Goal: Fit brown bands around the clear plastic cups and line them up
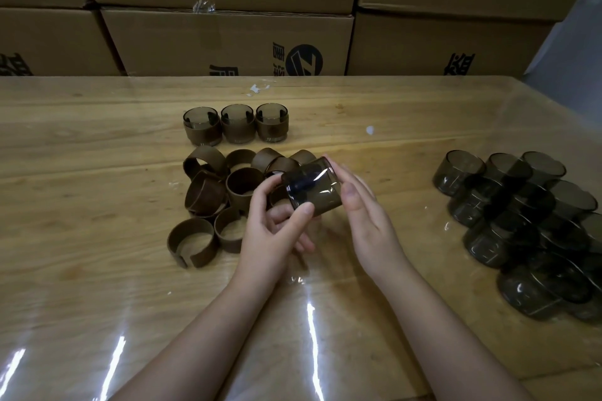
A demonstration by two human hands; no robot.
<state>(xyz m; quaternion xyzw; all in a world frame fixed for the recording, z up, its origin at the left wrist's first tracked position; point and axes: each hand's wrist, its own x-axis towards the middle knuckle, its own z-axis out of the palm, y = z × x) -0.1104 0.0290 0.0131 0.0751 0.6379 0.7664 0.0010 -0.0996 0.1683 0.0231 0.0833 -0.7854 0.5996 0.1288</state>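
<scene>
Head view: stacked cardboard boxes wall off the desk's far edge. The wooden desk lies under a glossy clear sheet. By its right edge sits a heap of plain smoky cups. Near the middle, loose brown bands lie jumbled. Beyond them, toward the far edge, three banded cups stand upright in a touching row. The left hand pinches a single cup between thumb and curled fingers, tilted above the bands' right side. The right hand lays straight fingers against its other side.
</scene>
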